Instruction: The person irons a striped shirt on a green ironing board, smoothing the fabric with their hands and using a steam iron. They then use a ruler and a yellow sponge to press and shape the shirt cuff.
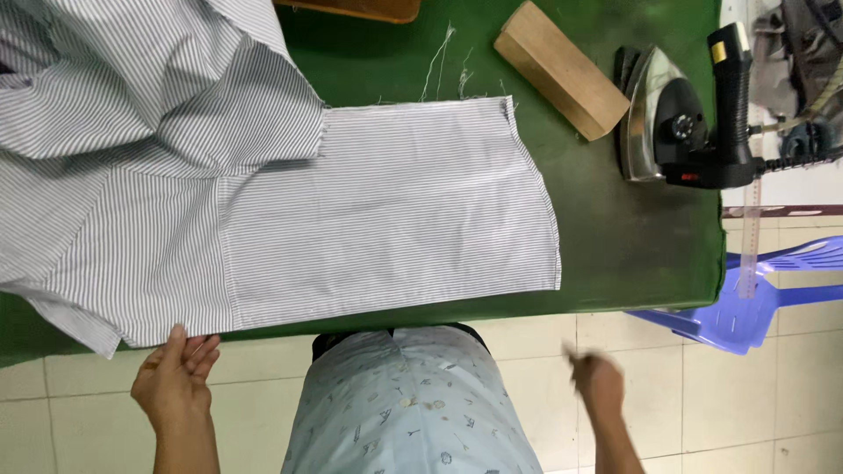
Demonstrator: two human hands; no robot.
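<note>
Cloth: a grey-and-white striped cotton garment piece is spread flat over the green padded pressing table, its bunched upper part heaped toward 10 o'clock and its smoothed panel reaching toward 3 o'clock.
Left hand: the left hand is held at 7 o'clock, fingers extended and loosely parted, fingertips touching the near hem of the striped cloth; nothing is gripped.
Right hand: the right hand is seen at 5 o'clock, off the table and apart from the cloth; it is blurred, so whether it is closed or open cannot be told.
Step in hand: the cloth appears to be laid out and squared along the table's near edge, judged from the flat panel and the fingertips at the hem.
Next move: a firm hold on the hem and an even pull would be called for, so that the panel is kept free of creases.
Nearby: a black-handled steel iron is stood at 2 o'clock, just beside a pale wooden block at 1 o'clock.
Hidden: the garment's far left is cut off by the frame; loose threads at 12 o'clock are hard to make out.
</note>
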